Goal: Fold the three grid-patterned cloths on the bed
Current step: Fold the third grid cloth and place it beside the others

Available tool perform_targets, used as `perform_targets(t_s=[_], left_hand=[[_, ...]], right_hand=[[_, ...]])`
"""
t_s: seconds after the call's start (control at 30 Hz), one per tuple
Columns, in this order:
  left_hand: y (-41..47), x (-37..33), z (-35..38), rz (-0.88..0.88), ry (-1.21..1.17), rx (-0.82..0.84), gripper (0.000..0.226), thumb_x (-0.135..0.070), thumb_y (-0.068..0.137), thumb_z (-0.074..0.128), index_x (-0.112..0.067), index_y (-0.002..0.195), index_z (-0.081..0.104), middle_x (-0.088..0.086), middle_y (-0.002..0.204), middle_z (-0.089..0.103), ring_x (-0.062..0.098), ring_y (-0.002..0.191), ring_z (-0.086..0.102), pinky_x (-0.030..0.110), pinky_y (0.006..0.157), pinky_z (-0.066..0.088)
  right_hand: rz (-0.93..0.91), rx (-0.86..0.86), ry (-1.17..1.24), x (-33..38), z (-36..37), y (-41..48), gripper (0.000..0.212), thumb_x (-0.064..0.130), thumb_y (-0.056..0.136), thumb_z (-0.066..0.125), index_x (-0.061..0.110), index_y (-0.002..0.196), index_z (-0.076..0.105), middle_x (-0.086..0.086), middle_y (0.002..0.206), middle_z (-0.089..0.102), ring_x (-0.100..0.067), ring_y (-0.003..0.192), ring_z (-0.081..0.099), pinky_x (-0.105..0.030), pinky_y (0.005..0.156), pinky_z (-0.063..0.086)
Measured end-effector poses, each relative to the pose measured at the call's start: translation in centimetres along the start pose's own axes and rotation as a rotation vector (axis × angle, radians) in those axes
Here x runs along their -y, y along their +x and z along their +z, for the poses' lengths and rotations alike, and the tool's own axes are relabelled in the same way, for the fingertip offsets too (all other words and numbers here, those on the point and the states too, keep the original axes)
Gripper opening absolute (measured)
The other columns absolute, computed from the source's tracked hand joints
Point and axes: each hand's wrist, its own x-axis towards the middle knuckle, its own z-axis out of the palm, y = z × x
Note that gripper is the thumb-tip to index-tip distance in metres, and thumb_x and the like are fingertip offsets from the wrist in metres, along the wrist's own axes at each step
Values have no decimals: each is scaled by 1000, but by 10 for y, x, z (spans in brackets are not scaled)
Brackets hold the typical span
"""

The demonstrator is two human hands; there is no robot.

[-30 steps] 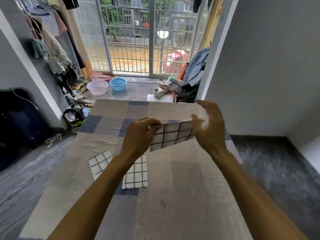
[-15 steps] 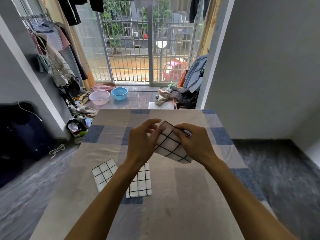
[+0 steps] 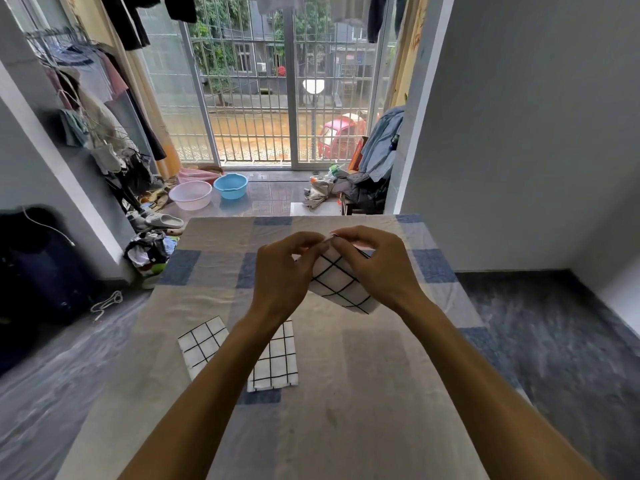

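Pinching one cloth (image 3: 341, 282) of three.

Three cloths are white with a black grid: the held cloth (image 3: 341, 282) and two folded cloths (image 3: 201, 344) (image 3: 275, 360). The bed (image 3: 363, 393) is checked beige, grey and blue. One basin (image 3: 230, 185) is blue, another basin (image 3: 190, 195) pale pink.

Daylight enters through the barred sliding glass door (image 3: 291, 98). Just inside it, toward its left, sit a blue basin (image 3: 230, 186) and a pale pink basin (image 3: 190, 195). Left of the door hangs a crowded clothes rack (image 3: 86, 98). To the door's right are a heap of clothes (image 3: 363, 181) and a plain grey wall (image 3: 519, 133). In front of the door stands the bed (image 3: 363, 393) in a blue-and-beige checked sheet, on a mottled dark grey floor (image 3: 571, 341).
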Motion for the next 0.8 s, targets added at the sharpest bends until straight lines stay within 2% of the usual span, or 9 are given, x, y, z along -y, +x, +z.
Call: perform_targets(t_s=[0.13, 0.27, 0.37, 0.6, 0.8], left_hand=[[2, -4, -1, 13, -12, 7, 15, -22, 84, 67, -34, 94, 64, -24, 83, 60, -9, 77, 57, 6, 70, 43], [4, -7, -2, 36, -2, 8, 15, -20, 86, 66, -28, 99, 67, -18, 87, 62, -7, 77, 56, 4, 68, 44], [4, -8, -2, 42, -6, 12, 15, -21, 86, 66, -25, 99, 68, -17, 88, 62, -8, 76, 56, 3, 69, 43], [4, -11, -1, 64, -35, 8, 19, -21, 85, 67, -32, 100, 64, -17, 88, 63, -3, 75, 59, 4, 68, 44], [4, -8, 0, 44, 9, 18, 22, -25, 86, 65, -20, 107, 68, -12, 90, 63, 2, 78, 59, 12, 70, 48]], right_hand=[[-11, -7, 15, 2, 0, 1, 10, 22, 88, 64, 27, 95, 69, 31, 86, 58, 18, 86, 55, 0, 76, 39], [-34, 1, 18, 6, 0, 1, 10, 31, 86, 66, 33, 96, 67, 30, 89, 60, 15, 88, 56, -2, 77, 40], [-41, -35, 25, 8, -1, 1, 10, 28, 86, 67, 34, 94, 66, 32, 85, 58, 18, 85, 56, 0, 75, 39], [-9, -74, 81, 9, 0, -1, 11, 25, 84, 69, 34, 91, 66, 33, 85, 58, 16, 85, 57, 0, 73, 40], [42, -96, 127, 6, -4, 3, 10, 18, 85, 68, 27, 89, 69, 25, 83, 63, 14, 83, 58, -1, 74, 40]])
